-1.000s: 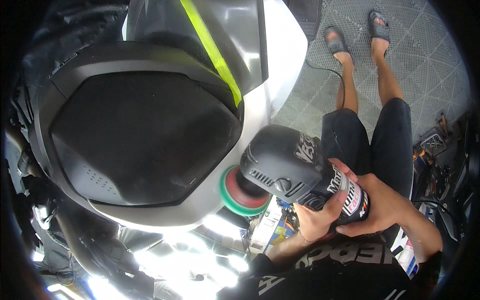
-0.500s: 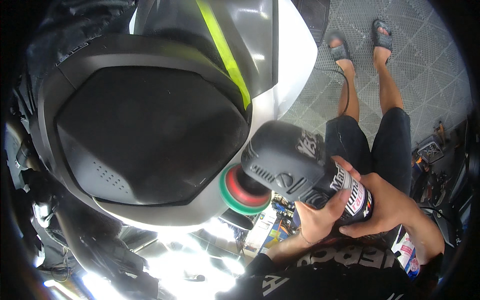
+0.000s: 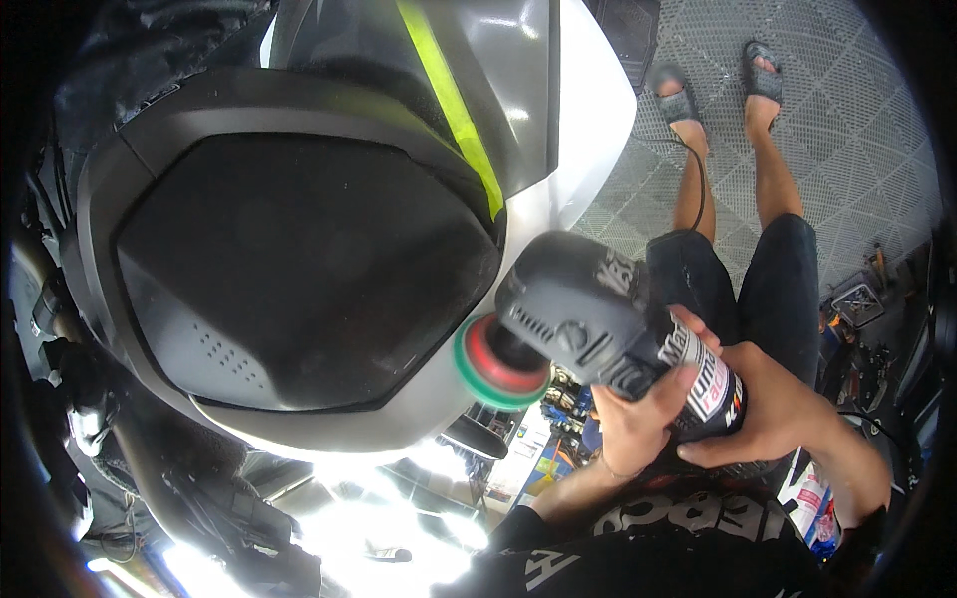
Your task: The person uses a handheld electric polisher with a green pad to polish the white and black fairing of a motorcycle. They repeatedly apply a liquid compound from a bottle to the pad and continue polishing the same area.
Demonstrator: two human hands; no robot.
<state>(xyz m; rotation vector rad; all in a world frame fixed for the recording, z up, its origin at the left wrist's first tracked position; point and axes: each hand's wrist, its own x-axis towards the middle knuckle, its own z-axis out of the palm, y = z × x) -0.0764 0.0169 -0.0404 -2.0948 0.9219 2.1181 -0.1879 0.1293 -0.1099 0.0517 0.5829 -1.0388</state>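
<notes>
A black hand-held polisher [image 3: 598, 319] is held in both my hands, at the right of a vehicle body. Its round red-and-green pad [image 3: 498, 364] lies against the silver-grey trim [image 3: 424, 424] that borders a dark panel [image 3: 309, 269]. My left hand [image 3: 638, 424] wraps the tool behind its head, thumb on top. Farther back, my right hand [image 3: 763, 404] closes around the rear of the body. Blurred edges on the pad suggest that it is turning.
A yellow-green strip [image 3: 454, 110] runs along the dark glossy panel above. The tool's black cord [image 3: 701, 179] hangs past my legs over a grey grid floor [image 3: 867, 149]. Black vehicle parts [image 3: 150, 448] crowd the left; bright light glares below.
The polisher has shifted a little right and upward along the silver-grey trim, and both hands have moved with it. Their grip looks the same.
</notes>
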